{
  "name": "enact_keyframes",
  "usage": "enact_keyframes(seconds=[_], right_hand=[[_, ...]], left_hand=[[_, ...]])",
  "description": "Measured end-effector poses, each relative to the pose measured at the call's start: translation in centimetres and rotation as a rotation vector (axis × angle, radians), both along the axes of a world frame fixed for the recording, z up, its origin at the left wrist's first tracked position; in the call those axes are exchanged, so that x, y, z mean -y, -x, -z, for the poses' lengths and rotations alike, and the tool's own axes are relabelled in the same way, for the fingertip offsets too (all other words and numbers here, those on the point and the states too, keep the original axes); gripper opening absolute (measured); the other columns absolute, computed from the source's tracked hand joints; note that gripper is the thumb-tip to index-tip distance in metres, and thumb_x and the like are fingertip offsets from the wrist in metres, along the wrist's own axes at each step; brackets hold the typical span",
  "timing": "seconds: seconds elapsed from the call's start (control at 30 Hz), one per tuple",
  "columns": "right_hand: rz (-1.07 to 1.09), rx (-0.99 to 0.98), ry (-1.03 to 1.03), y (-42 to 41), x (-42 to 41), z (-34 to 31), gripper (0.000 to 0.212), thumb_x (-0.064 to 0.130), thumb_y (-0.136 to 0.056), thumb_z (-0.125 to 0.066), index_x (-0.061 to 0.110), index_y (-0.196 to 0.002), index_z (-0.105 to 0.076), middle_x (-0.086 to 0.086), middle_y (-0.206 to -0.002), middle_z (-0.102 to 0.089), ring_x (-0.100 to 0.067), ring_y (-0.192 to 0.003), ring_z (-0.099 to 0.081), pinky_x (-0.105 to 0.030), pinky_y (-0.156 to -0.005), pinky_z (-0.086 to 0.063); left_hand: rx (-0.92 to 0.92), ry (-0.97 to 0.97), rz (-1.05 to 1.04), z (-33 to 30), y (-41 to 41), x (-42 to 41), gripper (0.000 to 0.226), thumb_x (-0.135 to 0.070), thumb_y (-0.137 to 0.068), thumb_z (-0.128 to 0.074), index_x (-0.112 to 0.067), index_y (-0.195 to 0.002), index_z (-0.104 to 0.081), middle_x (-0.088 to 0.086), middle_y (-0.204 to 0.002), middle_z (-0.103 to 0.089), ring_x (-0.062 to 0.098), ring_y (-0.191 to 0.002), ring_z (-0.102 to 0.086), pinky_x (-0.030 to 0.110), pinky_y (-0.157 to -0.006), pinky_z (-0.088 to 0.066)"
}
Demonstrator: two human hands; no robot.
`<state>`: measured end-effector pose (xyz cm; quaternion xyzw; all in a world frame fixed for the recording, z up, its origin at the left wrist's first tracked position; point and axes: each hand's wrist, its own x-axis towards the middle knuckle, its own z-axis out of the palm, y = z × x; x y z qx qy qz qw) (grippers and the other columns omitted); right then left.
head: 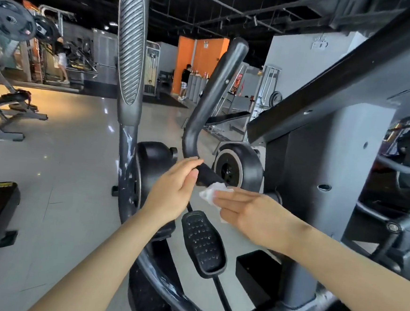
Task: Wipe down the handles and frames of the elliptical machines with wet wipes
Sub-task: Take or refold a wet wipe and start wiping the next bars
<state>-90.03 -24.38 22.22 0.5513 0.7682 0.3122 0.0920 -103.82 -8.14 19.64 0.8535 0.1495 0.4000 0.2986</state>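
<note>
A crumpled white wet wipe [210, 193] sits at the fingertips of the right hand [248, 211], just below the lower end of a curved black elliptical handle bar [213, 99]. The wipe bunches up past the fingertips and touches, or nearly touches, the dark bar section where it bends toward the machine; a strip of white also shows under the palm side of that hand. The right hand lies flat and sideways, fingers straight and together pointing left, with the wipe pressed under them; whether the thumb pinches it cannot be told.

The left hand [174, 189] is just to the left of the wipe, raised with its back toward the camera. Its fingers curl loosely around the bend of the same black bar, fingertips over the top and thumb close beside the tube; the wipe is near this hand but apart from it.

Below the two hands, a black oval foot pedal [203, 243] with a studded surface tilts on a thin black rod. Left of the bar stands a tall upright handle with a ribbed grey grip [131, 39], and behind the hands a round black flywheel housing with a silver ring [238, 167] is mounted beside the grey metal frame column [321, 164] of the machine. The pale glossy tiled floor [64, 156] spreads out to the left, where a grey weight bench [6, 107] stands well apart. Far back, a person in dark top [185, 80] stands near an orange wall [199, 54].
</note>
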Motion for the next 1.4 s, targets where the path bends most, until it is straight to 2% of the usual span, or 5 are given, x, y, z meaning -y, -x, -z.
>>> enact_keyframes(seconds=[0.3,0.77,1.03,1.27,1.4], right_hand=[[0.249,-0.398,-0.318,-1.0,10.3,2.4,0.065,-0.014,-0.052,-0.081,0.01,-0.111,-0.066,-0.006,-0.132,-0.06,-0.016,-0.112,-0.062,-0.027,-0.064,-0.06],[0.31,-0.786,-0.831,6.2,-0.5,5.5,0.038,0.0,-0.086,-0.037,0.009,-0.112,-0.063,-0.007,-0.111,-0.067,-0.023,-0.111,-0.062,-0.035,-0.098,-0.052],[0.296,-0.776,-1.038,3.5,2.9,6.3,0.04,-0.015,-0.087,-0.05,0.005,-0.121,-0.056,-0.011,-0.128,-0.059,-0.021,-0.127,-0.049,-0.017,-0.111,-0.032],[0.293,-1.554,-1.114,7.5,-0.1,9.6,0.041,0.045,-0.103,-0.029,0.031,-0.139,-0.04,0.003,-0.155,-0.03,0.008,-0.139,-0.025,-0.007,-0.109,-0.026],[0.122,-1.687,-0.81,12.2,-1.2,9.3,0.039,0.031,-0.103,-0.032,0.042,-0.14,-0.034,0.013,-0.152,-0.037,0.005,-0.141,-0.029,-0.015,-0.114,-0.026]], left_hand=[[-0.102,-0.121,-0.019,1.8,-1.8,2.5,0.045,-0.025,-0.106,-0.032,-0.024,-0.151,-0.032,-0.027,-0.144,-0.021,-0.012,-0.137,-0.008,-0.009,-0.095,0.005],[-0.092,0.0,0.028,1.6,-1.6,2.2,0.041,-0.023,-0.106,-0.032,-0.028,-0.145,-0.041,-0.028,-0.144,-0.028,-0.012,-0.138,-0.015,0.018,-0.115,-0.015],[-0.095,0.042,0.069,1.6,-1.4,1.9,0.04,-0.022,-0.106,-0.033,-0.027,-0.145,-0.043,-0.027,-0.146,-0.03,-0.014,-0.136,-0.016,-0.003,-0.102,-0.005],[-0.16,0.053,0.099,1.3,-1.4,1.6,0.042,-0.025,-0.107,-0.029,-0.025,-0.148,-0.039,-0.027,-0.146,-0.025,-0.013,-0.138,-0.012,0.013,-0.112,-0.008],[-0.156,0.143,0.227,1.2,-1.1,1.1,0.035,-0.035,-0.102,-0.03,-0.041,-0.135,-0.038,-0.041,-0.138,-0.024,-0.025,-0.131,-0.012,0.018,-0.116,-0.008]])
